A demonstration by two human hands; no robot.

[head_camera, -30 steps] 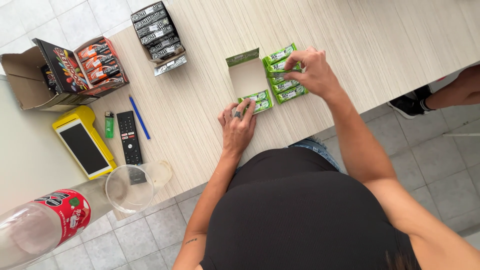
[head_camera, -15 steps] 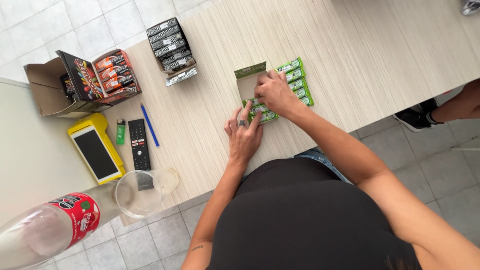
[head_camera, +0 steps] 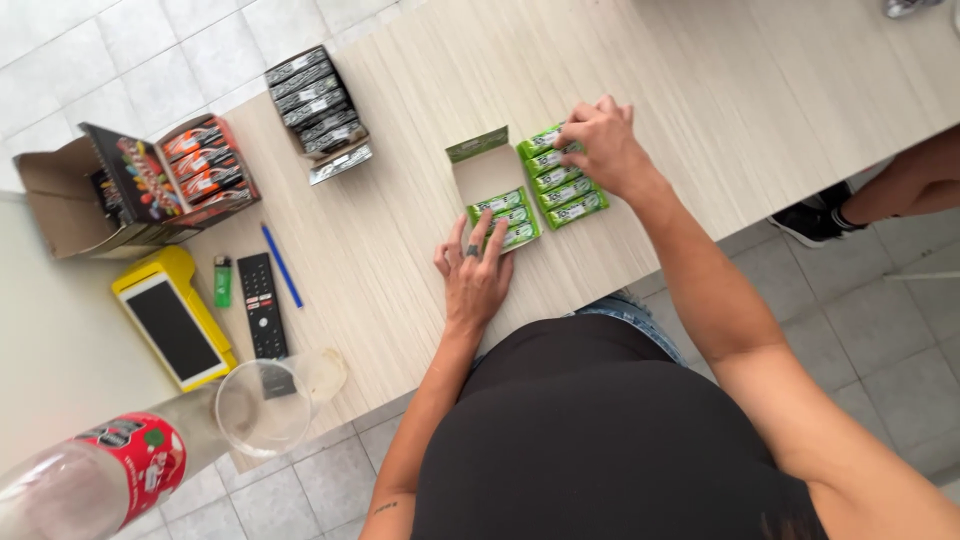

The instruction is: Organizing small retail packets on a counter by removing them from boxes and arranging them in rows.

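Note:
A small white display box with a green flap (head_camera: 480, 170) lies open on the light wooden counter (head_camera: 700, 80). Several green gum packs (head_camera: 505, 215) lie in its near end. My left hand (head_camera: 474, 272) rests flat at the box's near edge, fingers on those packs. To the right of the box lies a row of several more green packs (head_camera: 570, 197) on the counter. My right hand (head_camera: 603, 145) is at the far end of that row, fingertips closed on the farthest pack (head_camera: 543, 140).
A black display box of dark packs (head_camera: 318, 110) and an open red and black box of orange packs (head_camera: 200, 170) stand to the left, by a cardboard carton (head_camera: 55, 200). Nearer: yellow card terminal (head_camera: 175, 320), green lighter (head_camera: 222, 280), remote (head_camera: 262, 305), blue pen (head_camera: 282, 265), glass (head_camera: 265, 405), bottle (head_camera: 95, 480). Another person's leg and shoe (head_camera: 850, 210) are at the right.
My right hand went from the loose row to the box beside my left hand, then back out to the far end of the row. My left hand stayed at the box.

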